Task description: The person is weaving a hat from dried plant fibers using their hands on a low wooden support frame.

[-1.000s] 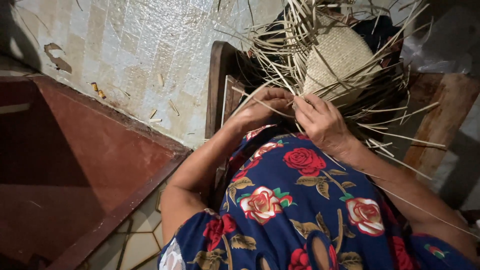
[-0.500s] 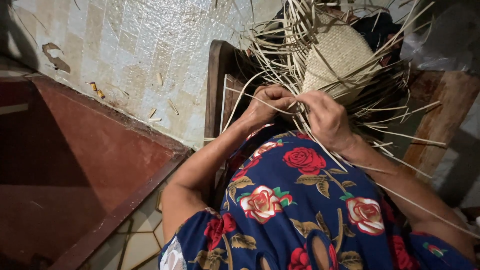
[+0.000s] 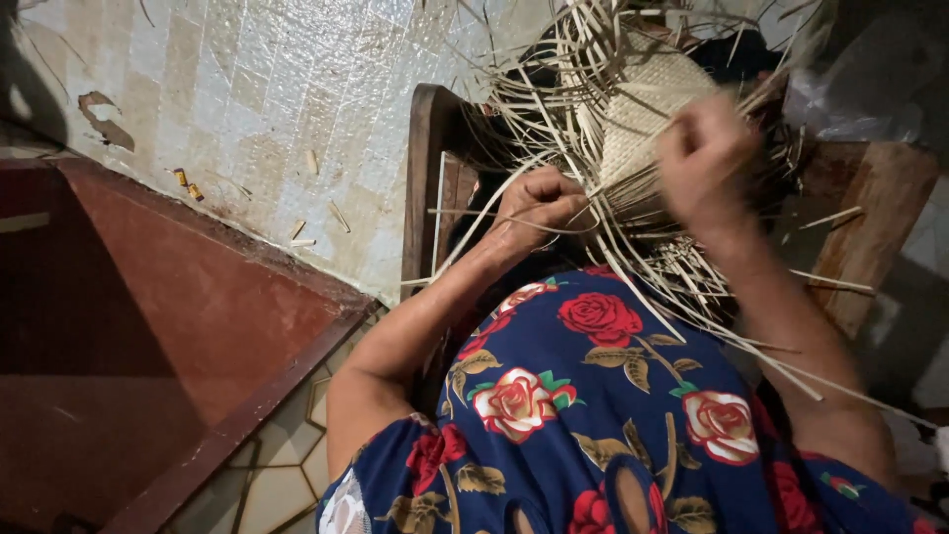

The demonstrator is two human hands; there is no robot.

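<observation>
A half-woven pale straw piece (image 3: 647, 104) with several long loose strands fanning out rests in front of me, above my lap. My left hand (image 3: 534, 203) is closed on a bunch of straw strands at the lower edge of the weave. My right hand (image 3: 704, 158) is raised over the woven part, blurred, its fingers pinched on a strand. Loose strands (image 3: 751, 351) trail down across my blue dress with red roses (image 3: 593, 415).
A dark wooden chair frame (image 3: 427, 188) stands behind the weave against a worn tiled wall (image 3: 247, 109). A red-brown step (image 3: 178, 326) fills the left. A wooden board (image 3: 870, 227) is at the right. Patterned floor tiles (image 3: 287, 465) lie below.
My right hand has lifted away from my left hand, up and to the right over the weave, pulling a strand. My left hand stays gripping the strands.
</observation>
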